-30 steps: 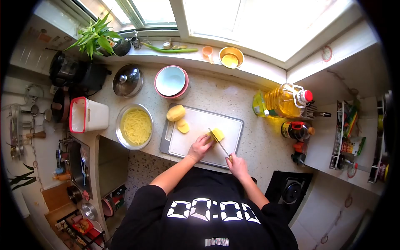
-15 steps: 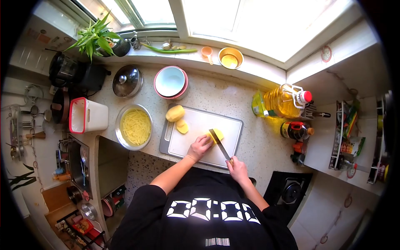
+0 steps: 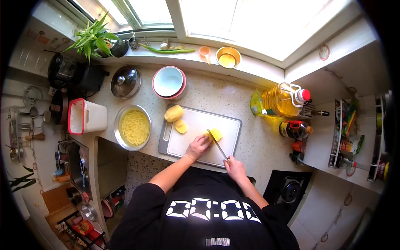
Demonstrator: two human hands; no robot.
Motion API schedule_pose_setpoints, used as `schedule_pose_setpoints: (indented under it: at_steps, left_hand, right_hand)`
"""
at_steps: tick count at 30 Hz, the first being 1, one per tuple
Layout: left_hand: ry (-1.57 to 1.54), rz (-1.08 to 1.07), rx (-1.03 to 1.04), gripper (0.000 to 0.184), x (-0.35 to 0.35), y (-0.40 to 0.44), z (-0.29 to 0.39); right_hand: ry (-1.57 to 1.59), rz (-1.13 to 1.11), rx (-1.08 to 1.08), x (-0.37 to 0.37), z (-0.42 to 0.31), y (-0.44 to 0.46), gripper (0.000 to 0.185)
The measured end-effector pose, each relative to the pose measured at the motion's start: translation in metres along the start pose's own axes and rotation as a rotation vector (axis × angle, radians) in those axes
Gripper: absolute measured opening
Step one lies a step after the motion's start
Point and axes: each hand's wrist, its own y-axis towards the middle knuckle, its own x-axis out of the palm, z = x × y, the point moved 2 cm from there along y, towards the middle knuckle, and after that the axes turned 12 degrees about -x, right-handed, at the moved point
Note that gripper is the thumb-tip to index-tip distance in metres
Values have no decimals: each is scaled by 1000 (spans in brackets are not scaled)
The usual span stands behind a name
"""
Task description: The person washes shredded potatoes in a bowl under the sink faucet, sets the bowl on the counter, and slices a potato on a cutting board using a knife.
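Note:
My right hand point(image 3: 235, 167) is wrapped round the handle of a kitchen knife point(image 3: 218, 144), whose blade stands against a yellow potato piece point(image 3: 216, 134) on the cutting board point(image 3: 183, 141). Fingers bent, my left hand point(image 3: 199, 147) presses on the potato just left of the blade and partly covers it. Cut potato shows to the right of the blade. A whole peeled potato point(image 3: 173, 113) and a smaller cut potato piece point(image 3: 181, 126) lie at the board's upper left.
Left of the board stands a metal bowl point(image 3: 118, 135) of potato shreds. Behind are stacked bowls point(image 3: 168, 81) and a pot lid point(image 3: 125, 82). An oil jug point(image 3: 283, 101) and a dark sauce bottle point(image 3: 293, 129) stand at right. A white bin point(image 3: 95, 117) is at far left.
The knife blade has tilted more upright, with its edge at the potato. Both hands keep nearly the same place on the board. The whole view has shifted slightly.

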Motion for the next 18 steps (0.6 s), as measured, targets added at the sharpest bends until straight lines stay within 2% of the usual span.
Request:
schedule_pose_setpoints:
  at_steps: [18]
  left_hand:
    - [-9,-28,21,32,-1,1,-2]
  right_hand:
    - [-6,1,16,32,6,36,31]
